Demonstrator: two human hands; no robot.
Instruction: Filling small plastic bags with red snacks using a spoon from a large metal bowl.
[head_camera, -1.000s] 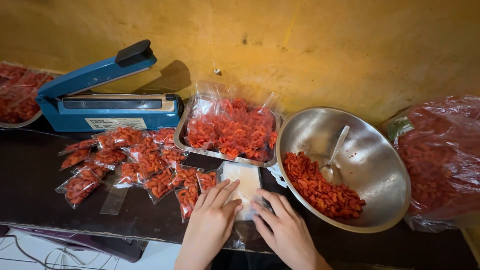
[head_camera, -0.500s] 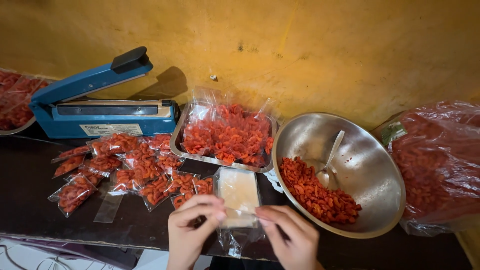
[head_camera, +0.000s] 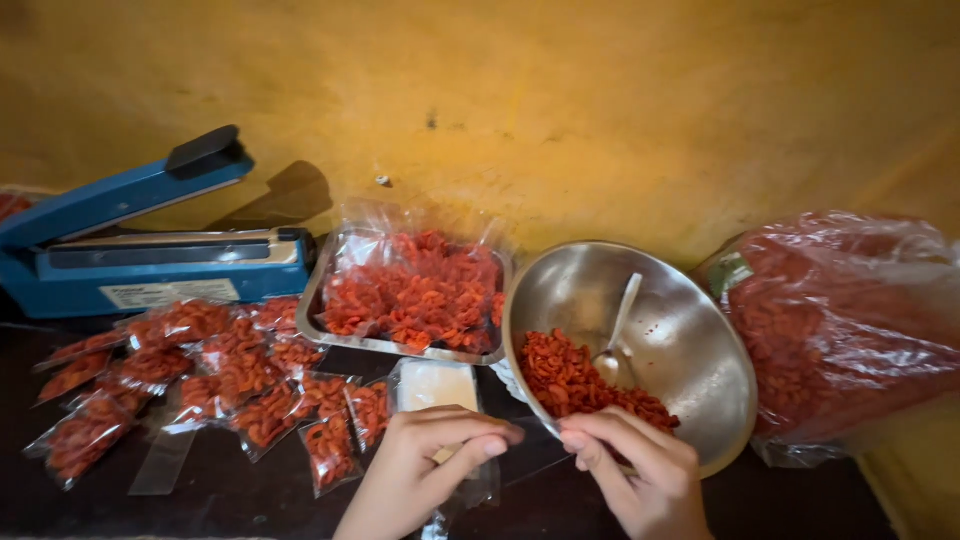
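Centrally, left hand (head_camera: 420, 475) and right hand (head_camera: 640, 470) pinch a small clear bag (head_camera: 520, 462) between fingertips, each closed narrowly on one edge. Just beyond the grip lies a white pad (head_camera: 435, 385); a steel bowl (head_camera: 700, 350) of red pieces (head_camera: 570, 375) touches the right hand, filled packets (head_camera: 230, 375) left.

Colours I log, working out from the grip: a clear small bag (head_camera: 455, 470) pinched there, over a pale cream block (head_camera: 436, 384). Just right of it, a silver steel bowl (head_camera: 690, 340) with orange-red snack pieces (head_camera: 575, 375) and a silver spoon (head_camera: 615, 335). Left, clear packets (head_camera: 215, 375) filled with the same red. Beyond, a blue heat sealer (head_camera: 130, 250) with black knob. Dark brown tabletop (head_camera: 240, 495); mottled mustard-yellow wall (head_camera: 600, 100).
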